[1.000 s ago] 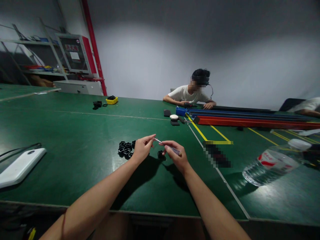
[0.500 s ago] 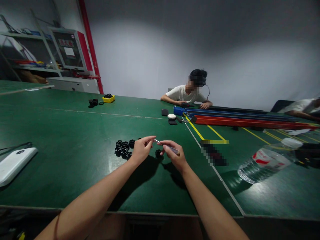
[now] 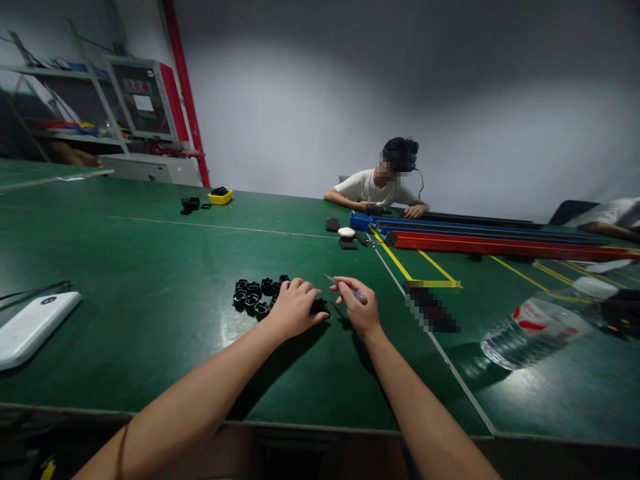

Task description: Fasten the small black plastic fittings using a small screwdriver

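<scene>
My left hand [image 3: 296,308] is low over the green table, its fingers and thumb curled around a small black plastic part [image 3: 320,306]. The hand covers much of that part. In my right hand [image 3: 358,309] is a slim tool with a thin metal tip [image 3: 356,294], held like a pen. The tip points up and left, apart from the black part. Left of my left hand lies a cluster of several similar black plastic parts [image 3: 249,297] with ring-like openings; my fingers hide some of them.
A white phone [image 3: 40,330] lies at left, a water bottle [image 3: 537,327] at right. Long red [image 3: 500,245] and blue profiles stretch along the right side, near a seated person [image 3: 385,180]. A yellow bin [image 3: 221,196] stands farther back, and a blurred-out dark object [image 3: 431,307] lies right of my hand.
My left hand has left the tool's tip and come down onto the black part beside the cluster. My right hand keeps the tool and has shifted slightly right. The view has moved slightly.
</scene>
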Demonstrator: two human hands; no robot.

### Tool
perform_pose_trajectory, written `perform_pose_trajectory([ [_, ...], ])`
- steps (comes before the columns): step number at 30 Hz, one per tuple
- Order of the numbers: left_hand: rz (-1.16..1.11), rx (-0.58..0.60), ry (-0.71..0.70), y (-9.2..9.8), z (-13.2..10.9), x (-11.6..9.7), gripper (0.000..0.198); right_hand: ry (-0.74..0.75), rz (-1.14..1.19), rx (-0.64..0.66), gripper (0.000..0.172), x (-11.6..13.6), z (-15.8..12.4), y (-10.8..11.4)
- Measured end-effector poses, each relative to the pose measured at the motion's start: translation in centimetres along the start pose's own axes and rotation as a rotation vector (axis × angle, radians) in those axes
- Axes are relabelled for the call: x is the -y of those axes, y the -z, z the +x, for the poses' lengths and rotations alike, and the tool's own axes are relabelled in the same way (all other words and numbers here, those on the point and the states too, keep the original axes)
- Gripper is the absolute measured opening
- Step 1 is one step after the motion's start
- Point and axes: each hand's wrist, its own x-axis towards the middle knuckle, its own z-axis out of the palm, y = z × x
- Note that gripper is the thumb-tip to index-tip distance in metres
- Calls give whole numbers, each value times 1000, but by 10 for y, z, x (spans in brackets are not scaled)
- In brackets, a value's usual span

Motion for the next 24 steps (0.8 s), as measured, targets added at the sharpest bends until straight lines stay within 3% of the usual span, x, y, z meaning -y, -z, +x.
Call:
perform_pose_trajectory([
  [6,-22,29,-33,-2,0,1,28,8,-28,-1,33,4,-1,0],
  [10,-72,17,11,1,2,5,28,11,-21,-5,32,8,-2,1],
  [16,-213,-80,143,0,5,13,25,84,-33,37,25,15,-7,8],
  [20,-316,-160,194,-2,8,18,33,108,-50,63,22,15,-9,9],
  [24,-421,-169,218,-2,11,21,36,152,-69,109,19,18,-12,7],
])
